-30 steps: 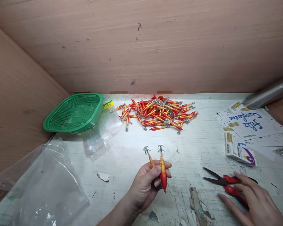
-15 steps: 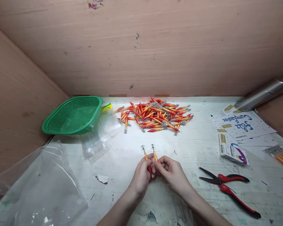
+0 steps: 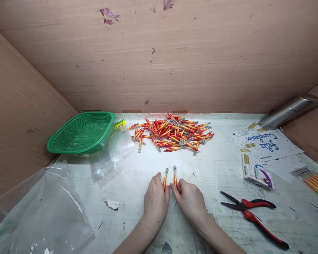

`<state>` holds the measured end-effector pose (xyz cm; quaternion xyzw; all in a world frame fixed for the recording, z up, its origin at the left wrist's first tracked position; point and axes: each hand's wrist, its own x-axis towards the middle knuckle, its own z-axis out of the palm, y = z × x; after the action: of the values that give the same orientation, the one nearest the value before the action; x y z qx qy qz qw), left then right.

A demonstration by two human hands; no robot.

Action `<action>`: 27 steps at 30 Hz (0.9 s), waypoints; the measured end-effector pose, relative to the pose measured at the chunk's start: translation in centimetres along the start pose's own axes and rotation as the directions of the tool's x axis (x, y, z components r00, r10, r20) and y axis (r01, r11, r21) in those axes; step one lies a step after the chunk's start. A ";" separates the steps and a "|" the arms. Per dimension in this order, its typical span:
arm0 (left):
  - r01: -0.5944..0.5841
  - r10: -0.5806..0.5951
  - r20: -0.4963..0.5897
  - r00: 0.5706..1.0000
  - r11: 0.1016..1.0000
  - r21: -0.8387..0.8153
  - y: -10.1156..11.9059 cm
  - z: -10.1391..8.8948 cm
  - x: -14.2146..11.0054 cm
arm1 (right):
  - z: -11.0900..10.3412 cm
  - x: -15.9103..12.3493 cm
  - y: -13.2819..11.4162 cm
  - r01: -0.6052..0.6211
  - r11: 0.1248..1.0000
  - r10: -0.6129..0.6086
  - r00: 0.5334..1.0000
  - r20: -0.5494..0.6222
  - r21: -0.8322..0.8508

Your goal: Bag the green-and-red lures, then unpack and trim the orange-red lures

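Near the front middle of the table, my left hand (image 3: 156, 198) is closed around a squid lure (image 3: 164, 180), orange-gold with a crown of metal hooks pointing away from me. Beside it, my right hand (image 3: 189, 200) pinches a second squid lure (image 3: 175, 179) of the same kind, its hooks also at the far end. The lower part of each lure is hidden by my fingers. The two thumbs almost meet. Farther back lies a loose pile of red and orange squid lures (image 3: 172, 132).
A green basket (image 3: 81, 150) stands at the back left beside clear plastic bags (image 3: 103, 165). A large clear bag (image 3: 50, 211) lies front left. To the right are open pliers (image 3: 245, 206), a small white box (image 3: 257, 173), printed cards (image 3: 270, 144), a metal cylinder (image 3: 288, 113) and a packet of lures (image 3: 316, 181).
Both hands have turned palms down, and the lures have come lower and closer together, their hooked ends now nearly parallel. My view has tilted slightly upward.
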<state>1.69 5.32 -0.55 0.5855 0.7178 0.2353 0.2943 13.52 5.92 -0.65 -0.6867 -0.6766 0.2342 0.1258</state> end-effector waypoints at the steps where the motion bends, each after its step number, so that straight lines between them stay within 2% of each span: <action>1: 0.005 -0.004 0.022 1.000 0.999 -0.034 0.0 -0.2 -0.1 | -0.2 -0.1 0.0 0.012 1.000 -0.012 1.000 0.008 -0.018; 3: 0.019 -0.014 0.074 0.997 0.998 -0.057 0.2 -1.0 -0.2 | -1.0 0.2 0.2 0.046 0.998 -0.044 0.999 0.027 -0.048; 6: -0.035 0.028 0.123 0.992 0.998 0.049 0.8 -2.8 0.7 | -3.7 2.2 1.1 0.097 0.991 -0.095 0.995 0.025 -0.095; 9: -0.211 0.193 0.089 0.977 0.940 0.268 2.3 -4.3 3.6 | -7.1 6.1 2.3 0.089 0.981 -0.101 0.993 -0.065 -0.170; 12: -0.336 0.329 0.083 0.941 0.865 0.373 4.4 -4.2 8.0 | -9.0 10.0 3.0 0.055 0.970 -0.088 0.988 -0.129 -0.238; 16: -0.401 0.404 0.090 0.910 0.806 0.436 6.6 -2.6 13.5 | -9.0 12.3 3.3 0.070 0.961 -0.110 0.984 -0.138 -0.269; 19: -0.435 0.440 0.110 0.891 0.759 0.485 7.3 -1.9 16.1 | -8.7 12.7 3.7 0.106 0.963 -0.144 0.980 -0.139 -0.246; 23: -0.482 0.478 0.151 0.865 0.710 0.513 7.4 -2.0 17.4 | -8.8 13.0 4.7 0.177 0.973 -0.200 0.967 -0.156 -0.146; 27: -0.542 0.524 0.185 0.831 0.691 0.478 7.2 -2.7 17.4 | -8.9 13.6 5.5 0.233 0.972 -0.219 0.953 -0.210 0.043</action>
<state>2.38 23.85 3.71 0.8286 0.5475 0.1010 0.0590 22.35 20.35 2.23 -0.6204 -0.7261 0.1692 0.2434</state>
